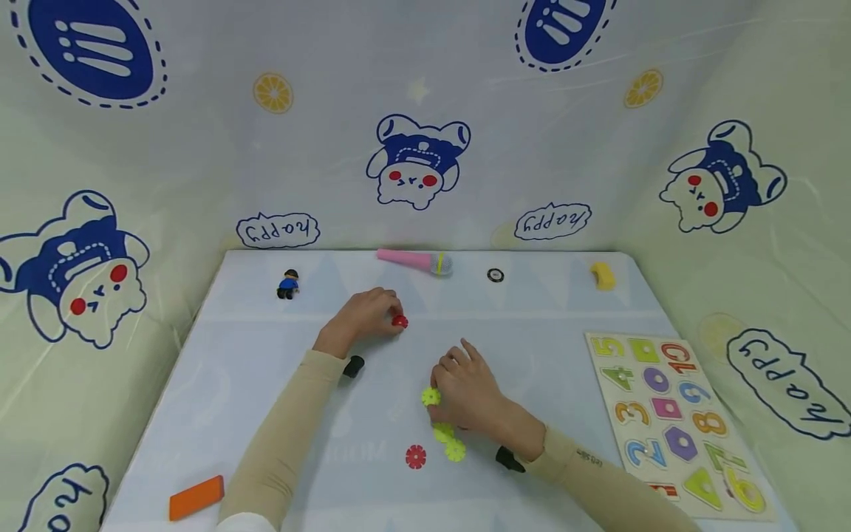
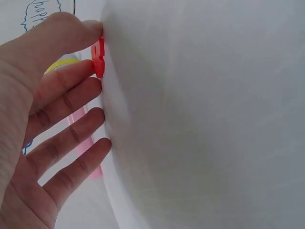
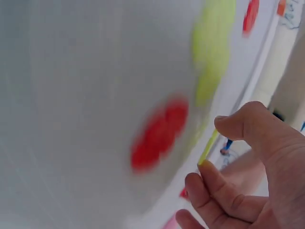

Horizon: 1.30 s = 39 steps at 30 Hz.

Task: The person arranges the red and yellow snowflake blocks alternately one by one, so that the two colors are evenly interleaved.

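My left hand [image 1: 372,316] pinches a red flower-shaped disc [image 1: 400,321] between thumb and forefinger near the tabletop; in the left wrist view the red disc [image 2: 98,57] stands on edge, the other fingers spread below it. My right hand [image 1: 468,388] holds a yellow-green flower-shaped disc [image 1: 431,397], which shows edge-on as a thin yellow-green strip [image 3: 208,148] between thumb and fingertip. Other yellow-green discs [image 1: 455,449] lie overlapping by that hand, with a red disc [image 1: 416,457] to their left. Blurred red discs [image 3: 159,136] appear on the table in the right wrist view.
A number-and-shape puzzle board [image 1: 681,428] lies at the right. Along the back are a toy figure [image 1: 288,284], a pink toy microphone [image 1: 412,260], a small black ring [image 1: 495,275] and a yellow piece [image 1: 603,275]. An orange block [image 1: 196,498] lies front left.
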### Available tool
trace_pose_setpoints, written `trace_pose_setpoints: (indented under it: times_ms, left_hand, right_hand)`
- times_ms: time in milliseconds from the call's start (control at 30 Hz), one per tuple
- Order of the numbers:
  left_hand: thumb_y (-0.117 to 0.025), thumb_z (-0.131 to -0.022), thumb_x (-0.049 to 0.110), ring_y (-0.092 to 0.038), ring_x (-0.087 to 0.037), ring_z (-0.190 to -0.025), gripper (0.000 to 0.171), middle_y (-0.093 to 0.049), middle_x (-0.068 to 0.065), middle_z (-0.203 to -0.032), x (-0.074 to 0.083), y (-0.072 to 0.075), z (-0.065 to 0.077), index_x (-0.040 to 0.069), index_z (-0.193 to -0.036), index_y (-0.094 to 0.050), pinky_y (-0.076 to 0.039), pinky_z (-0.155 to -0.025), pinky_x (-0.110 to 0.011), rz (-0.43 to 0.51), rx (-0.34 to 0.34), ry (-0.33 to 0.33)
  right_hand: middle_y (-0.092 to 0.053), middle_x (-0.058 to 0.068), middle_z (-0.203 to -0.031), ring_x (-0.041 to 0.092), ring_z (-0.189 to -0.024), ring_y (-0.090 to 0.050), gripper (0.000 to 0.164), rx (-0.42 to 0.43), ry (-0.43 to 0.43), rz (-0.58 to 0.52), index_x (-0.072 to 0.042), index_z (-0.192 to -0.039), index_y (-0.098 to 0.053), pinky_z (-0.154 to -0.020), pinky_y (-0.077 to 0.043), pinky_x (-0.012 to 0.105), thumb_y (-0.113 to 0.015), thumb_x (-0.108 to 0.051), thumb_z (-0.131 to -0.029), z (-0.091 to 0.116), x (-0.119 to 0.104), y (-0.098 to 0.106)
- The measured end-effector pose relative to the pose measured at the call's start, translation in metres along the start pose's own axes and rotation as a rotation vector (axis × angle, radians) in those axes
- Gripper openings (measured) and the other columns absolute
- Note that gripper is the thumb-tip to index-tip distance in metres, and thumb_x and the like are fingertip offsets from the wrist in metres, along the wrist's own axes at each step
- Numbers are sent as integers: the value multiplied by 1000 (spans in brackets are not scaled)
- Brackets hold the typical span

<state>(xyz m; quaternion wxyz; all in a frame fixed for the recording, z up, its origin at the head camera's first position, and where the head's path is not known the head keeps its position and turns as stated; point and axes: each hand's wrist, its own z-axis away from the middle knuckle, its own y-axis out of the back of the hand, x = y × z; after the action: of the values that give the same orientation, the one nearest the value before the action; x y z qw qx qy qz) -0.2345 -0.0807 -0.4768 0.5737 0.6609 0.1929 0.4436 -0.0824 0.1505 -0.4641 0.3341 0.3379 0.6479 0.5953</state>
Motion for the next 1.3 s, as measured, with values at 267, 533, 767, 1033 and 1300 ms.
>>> trace_pose_setpoints:
  times_ms: [267,533,767,1033,1300]
  left_hand:
    - [-88,-94,29,-63,-17,-98,21,-71,2,-103,0,-1,2,13,-107,-83,-57,-95,-40,3,17,-10]
    - [-89,-93,27,-67,-18,-101,16,-73,4,-101,-1,-3,2,17,-104,-86,-58,-95,-42,28,40,-15]
    - [-89,-94,29,-66,-19,-98,17,-73,4,-100,-1,-5,3,16,-104,-86,-58,-96,-43,49,26,0]
    - [-90,-92,30,-67,-19,-101,19,-73,4,-102,-1,-5,6,17,-105,-87,-58,-97,-44,37,43,13]
    - [-90,-93,31,-66,-19,-102,21,-72,3,-104,-1,-6,9,16,-107,-86,-58,-97,-42,29,48,14]
  right_hand:
    - [-74,-1,-96,22,-92,-69,38,-24,-77,48,-14,-102,-79,-94,-57,43,-91,-47,-87,-68,39,4]
    - [-72,-1,-96,18,-83,-65,35,-112,-100,-31,-13,-108,-79,-83,-54,39,-87,-43,-92,-109,63,-3]
    - [-71,-1,-100,18,-87,-65,32,-147,-104,-118,-13,-110,-78,-85,-54,40,-86,-39,-94,-118,65,-4]
    - [-74,-2,-107,17,-98,-71,32,-136,-141,-238,-15,-113,-79,-90,-58,39,-87,-40,-94,-119,65,-10]
    - [-75,-1,-108,17,-100,-72,31,-122,-152,-286,-14,-112,-79,-91,-59,40,-89,-37,-93,-121,64,-14]
